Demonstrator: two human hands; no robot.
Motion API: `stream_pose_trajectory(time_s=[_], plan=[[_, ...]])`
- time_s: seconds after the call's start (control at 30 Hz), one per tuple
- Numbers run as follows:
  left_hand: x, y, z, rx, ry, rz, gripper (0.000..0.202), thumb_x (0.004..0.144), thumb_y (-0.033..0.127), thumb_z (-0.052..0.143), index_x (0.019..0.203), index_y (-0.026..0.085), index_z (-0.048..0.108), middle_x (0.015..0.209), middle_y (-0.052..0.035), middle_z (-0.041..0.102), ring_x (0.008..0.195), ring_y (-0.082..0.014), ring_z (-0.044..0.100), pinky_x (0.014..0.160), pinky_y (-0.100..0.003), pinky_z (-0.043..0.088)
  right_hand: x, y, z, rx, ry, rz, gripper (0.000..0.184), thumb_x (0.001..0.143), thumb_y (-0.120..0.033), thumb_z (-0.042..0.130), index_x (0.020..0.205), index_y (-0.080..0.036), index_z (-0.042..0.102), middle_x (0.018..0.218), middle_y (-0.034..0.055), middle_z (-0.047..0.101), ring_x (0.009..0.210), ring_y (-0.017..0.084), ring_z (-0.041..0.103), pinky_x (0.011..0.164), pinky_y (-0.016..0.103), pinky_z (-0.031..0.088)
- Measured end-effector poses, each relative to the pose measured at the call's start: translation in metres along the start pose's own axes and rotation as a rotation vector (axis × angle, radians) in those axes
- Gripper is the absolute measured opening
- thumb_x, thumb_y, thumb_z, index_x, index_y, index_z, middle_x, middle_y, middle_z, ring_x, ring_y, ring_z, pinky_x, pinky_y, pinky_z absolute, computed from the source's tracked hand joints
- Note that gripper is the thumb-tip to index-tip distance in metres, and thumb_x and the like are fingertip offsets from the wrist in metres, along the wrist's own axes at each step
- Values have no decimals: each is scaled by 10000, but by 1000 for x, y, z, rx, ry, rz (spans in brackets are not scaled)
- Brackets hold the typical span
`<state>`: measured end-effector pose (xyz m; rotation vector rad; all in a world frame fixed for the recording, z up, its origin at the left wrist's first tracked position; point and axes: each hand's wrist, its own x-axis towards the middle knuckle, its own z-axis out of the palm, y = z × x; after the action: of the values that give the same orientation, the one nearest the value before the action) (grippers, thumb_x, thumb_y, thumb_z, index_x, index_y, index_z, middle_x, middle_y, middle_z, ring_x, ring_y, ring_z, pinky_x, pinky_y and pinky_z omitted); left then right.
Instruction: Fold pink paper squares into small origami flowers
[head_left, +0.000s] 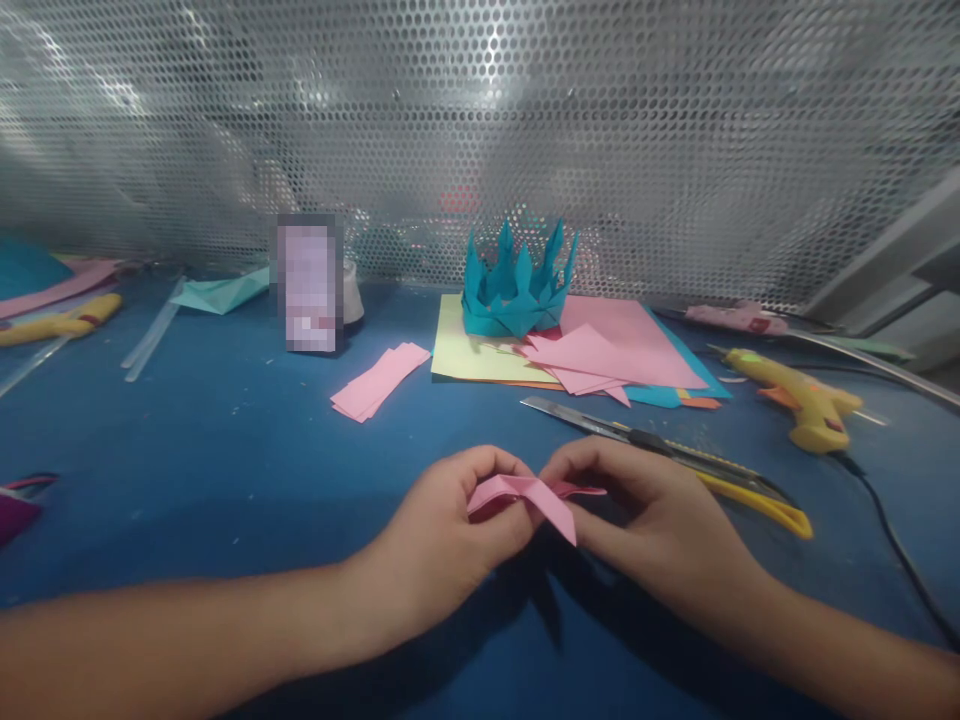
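Observation:
A folded piece of pink paper (521, 489) is held up over the blue table between my two hands. My left hand (457, 520) pinches its left part, thumb below and fingers behind. With thumb and fingertips my right hand (637, 490) grips the right part, and one pointed flap hangs down between the thumbs. The fingertips behind the paper are partly hidden. Just beyond my right hand lies a utility knife (652, 443) with its blade out, beside yellow-handled scissors (757, 502). A stack of pink paper strips (381, 381) rests farther off to the left.
A blue folded-paper crown (517, 300) stands on coloured sheets (480, 360), near pink paper pieces (577, 358). On the right is a yellow glue gun (810, 395) with a black cord. A blurred-out phone (310, 285) stands upright by a perforated metal panel (420, 140). Clear glue sticks (154, 328) lie left.

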<state>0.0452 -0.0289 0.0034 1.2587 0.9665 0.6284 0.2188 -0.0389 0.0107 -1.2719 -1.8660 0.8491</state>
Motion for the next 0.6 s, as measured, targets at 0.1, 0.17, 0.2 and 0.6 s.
stream_pose_trajectory(time_s=[0.1, 0.17, 0.2, 0.6], plan=[[3, 2, -3, 32, -13, -13, 158, 774, 304, 605, 838, 167, 559, 636, 47, 489, 532, -74, 401, 503, -201, 321, 2, 3, 0, 142, -66, 104, 53, 742, -177, 617, 793, -193, 620, 771, 22, 677, 711, 153, 656, 640, 253, 552], [5, 2, -5, 54, -21, -24, 168, 772, 315, 606, 838, 166, 569, 627, 48, 489, 524, -75, 405, 497, -204, 315, 2, 5, 0, 210, -108, 141, 71, 745, -181, 616, 814, -190, 608, 792, 24, 673, 744, 157, 663, 680, 263, 559], [6, 3, -6, 64, -23, -31, 172, 773, 323, 605, 835, 165, 572, 621, 47, 490, 521, -76, 409, 497, -205, 316, 2, 6, 0, 228, -124, 148, 62, 751, -183, 612, 812, -188, 603, 790, 23, 672, 750, 154, 665, 694, 263, 559], [8, 3, -7, -102, -9, 33, 194, 775, 294, 651, 867, 156, 550, 714, 16, 549, 670, -100, 494, 637, -234, 373, 2, 2, -3, 307, -109, 88, 104, 787, -169, 561, 882, -199, 593, 826, 28, 692, 773, 147, 670, 701, 246, 559]])
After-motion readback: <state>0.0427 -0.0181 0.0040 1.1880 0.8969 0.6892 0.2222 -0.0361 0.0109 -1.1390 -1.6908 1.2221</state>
